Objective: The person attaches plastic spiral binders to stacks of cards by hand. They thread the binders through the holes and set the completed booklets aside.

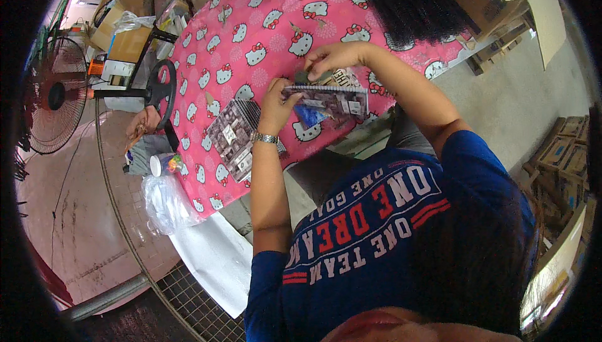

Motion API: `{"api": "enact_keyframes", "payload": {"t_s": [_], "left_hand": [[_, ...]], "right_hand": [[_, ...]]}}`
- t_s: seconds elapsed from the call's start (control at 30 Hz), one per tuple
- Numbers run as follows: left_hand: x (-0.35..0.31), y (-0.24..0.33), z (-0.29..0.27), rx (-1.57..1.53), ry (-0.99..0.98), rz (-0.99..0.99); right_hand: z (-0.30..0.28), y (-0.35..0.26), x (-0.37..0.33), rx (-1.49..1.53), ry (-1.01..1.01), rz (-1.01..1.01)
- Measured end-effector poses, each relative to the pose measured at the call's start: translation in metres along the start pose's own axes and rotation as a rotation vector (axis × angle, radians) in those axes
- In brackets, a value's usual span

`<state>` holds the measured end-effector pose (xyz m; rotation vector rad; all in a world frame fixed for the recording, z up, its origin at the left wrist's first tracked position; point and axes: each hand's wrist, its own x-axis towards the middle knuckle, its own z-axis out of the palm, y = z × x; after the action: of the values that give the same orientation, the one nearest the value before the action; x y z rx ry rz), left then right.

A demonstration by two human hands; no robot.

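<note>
A spiral notebook (pixel 348 102) with a grey patterned cover is tilted up over the table, its wire binding along the top edge. My left hand (pixel 276 105) grips its left end, thumb on the near cover. My right hand (pixel 335 60) is just beyond the binding, fingers curled and pressed together; what they hold is hidden. Behind the binding shows a printed cover (pixel 343 78) with large lettering, and a blue patch (pixel 310 117) shows below the notebook. Left of my left forearm lies a stack of similar spiral notebooks (pixel 231 139).
A pink cartoon-cat cloth (pixel 257 78) covers the table. At its far right lies a heap of thin black strands (pixel 407 13) beside a cardboard box (pixel 480 3). A standing fan (pixel 56 94), a jar (pixel 164 164) and clear plastic bags (pixel 166 204) are at the left.
</note>
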<state>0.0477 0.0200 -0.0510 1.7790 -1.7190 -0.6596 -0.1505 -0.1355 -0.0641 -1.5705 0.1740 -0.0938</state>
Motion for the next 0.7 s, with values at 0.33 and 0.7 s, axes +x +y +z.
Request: {"api": "enact_keyframes", "payload": {"t_s": [0.33,0.7], "left_hand": [[0.001,0.001,0.002,-0.149,0.02,-0.027],[0.01,-0.017,0.002,-0.221,0.021,-0.04]], "right_hand": [[0.008,-0.001,0.003,0.401,0.037,-0.008],[-0.024,0.02,0.013,-0.442,0.111,0.179]]}}
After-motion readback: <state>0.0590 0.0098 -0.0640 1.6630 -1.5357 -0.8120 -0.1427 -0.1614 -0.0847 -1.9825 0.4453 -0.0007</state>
